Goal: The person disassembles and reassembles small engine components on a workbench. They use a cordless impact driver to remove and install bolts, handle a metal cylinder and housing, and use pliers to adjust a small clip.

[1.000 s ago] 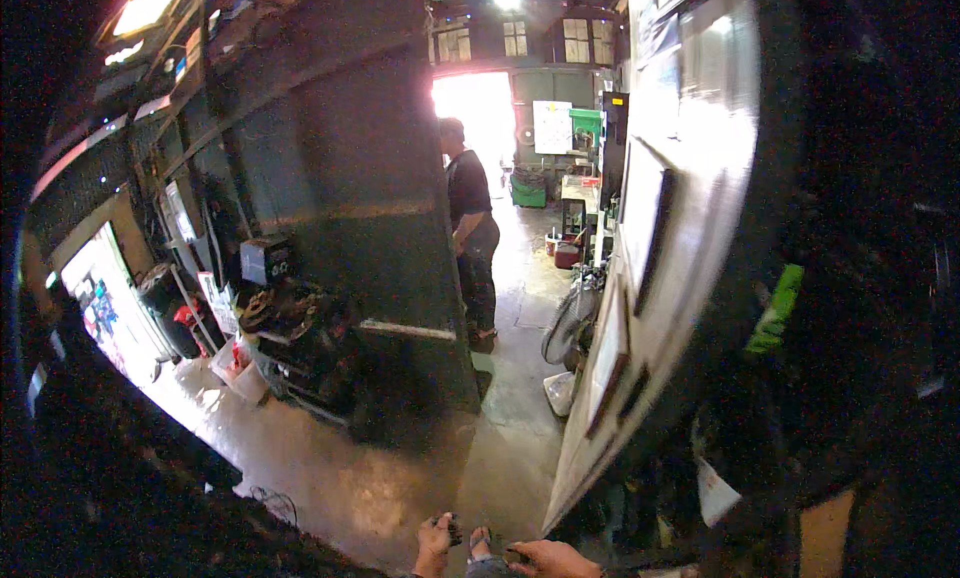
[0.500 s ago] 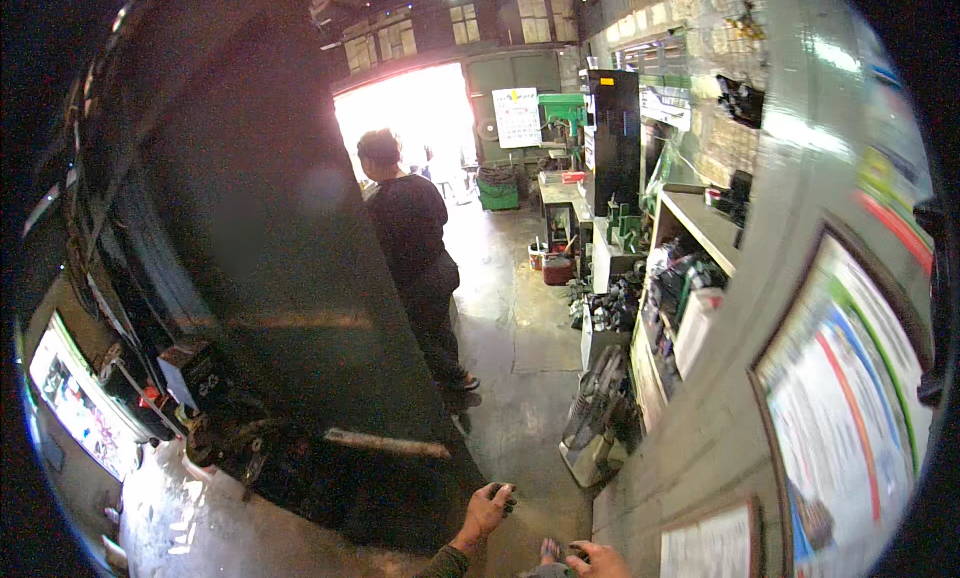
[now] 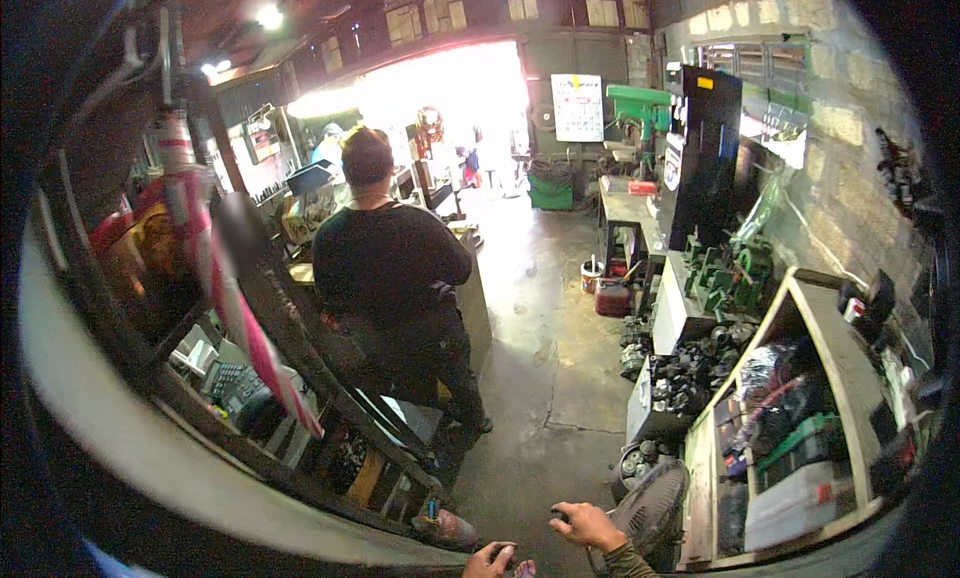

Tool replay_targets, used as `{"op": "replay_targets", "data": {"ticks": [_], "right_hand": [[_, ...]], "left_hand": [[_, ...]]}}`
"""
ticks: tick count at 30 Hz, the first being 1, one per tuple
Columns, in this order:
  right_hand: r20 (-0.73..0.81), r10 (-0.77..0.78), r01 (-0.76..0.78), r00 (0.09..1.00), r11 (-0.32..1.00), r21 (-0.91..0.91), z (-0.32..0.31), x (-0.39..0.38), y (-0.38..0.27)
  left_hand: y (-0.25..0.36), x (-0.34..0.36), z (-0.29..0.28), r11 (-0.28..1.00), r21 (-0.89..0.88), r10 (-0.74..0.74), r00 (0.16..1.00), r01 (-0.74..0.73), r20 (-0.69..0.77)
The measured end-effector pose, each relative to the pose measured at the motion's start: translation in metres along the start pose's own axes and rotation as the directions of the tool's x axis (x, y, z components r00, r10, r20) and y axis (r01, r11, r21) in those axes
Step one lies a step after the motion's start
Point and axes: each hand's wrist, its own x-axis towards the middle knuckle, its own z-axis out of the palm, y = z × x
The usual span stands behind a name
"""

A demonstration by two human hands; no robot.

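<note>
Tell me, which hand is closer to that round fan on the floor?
The right hand. It hovers just beside the round fan low on the right, fingers spread toward its grille. The left hand sits further left at the picture's bottom edge, curled, with a gap between it and the fan.

Both hands sat at the very bottom edge of the view, low and close to the body. The left hand (image 3: 490, 560) was only partly in frame, curled into a loose fist with the knuckles up; whether it gripped anything could not be told. The right hand (image 3: 587, 526) was a little higher and further forward, palm down, fingers bent and thumb pointing left. Its wrist ran into a dark sleeve (image 3: 628, 561) at the lower edge. The two hands were near each other, not touching.
</note>
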Motion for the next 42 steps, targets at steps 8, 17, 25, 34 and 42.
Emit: {"op": "replay_targets", "data": {"ticks": [8, 17, 25, 34, 42], "right_hand": [[0.333, -0.009, -0.013, 0.943, 0.998, 0.064, -0.026, 0.122, 0.021], [0.046, -0.120, 0.119, 0.992, 0.993, 0.016, -0.177, 0.274, 0.062], [-0.423, 0.274, -0.223, 0.864, 0.960, 0.167, -0.324, 0.153, 0.112], [-0.864, -0.009, 0.058, -0.503, 0.997, -0.045, -0.522, -0.229, -0.002], [-0.592, -0.296, -0.662, -0.749, 0.357, 0.659, -0.691, -0.490, 0.122]], "left_hand": [[-0.008, 0.106, -0.019, 0.988, 0.127, 0.112, 0.965, -0.084, -0.238], [-0.058, 0.243, -0.048, 0.969, -0.108, -0.243, 0.789, 0.221, -0.565], [0.038, 0.465, 0.025, 0.932, -0.141, -0.320, 0.941, 0.333, 0.107], [0.119, 0.600, 0.196, 0.931, 0.242, -0.365, 0.656, 0.275, 0.660], [0.153, 0.589, 0.334, 0.928, 0.277, -0.371, 0.552, 0.248, 0.747]]}}
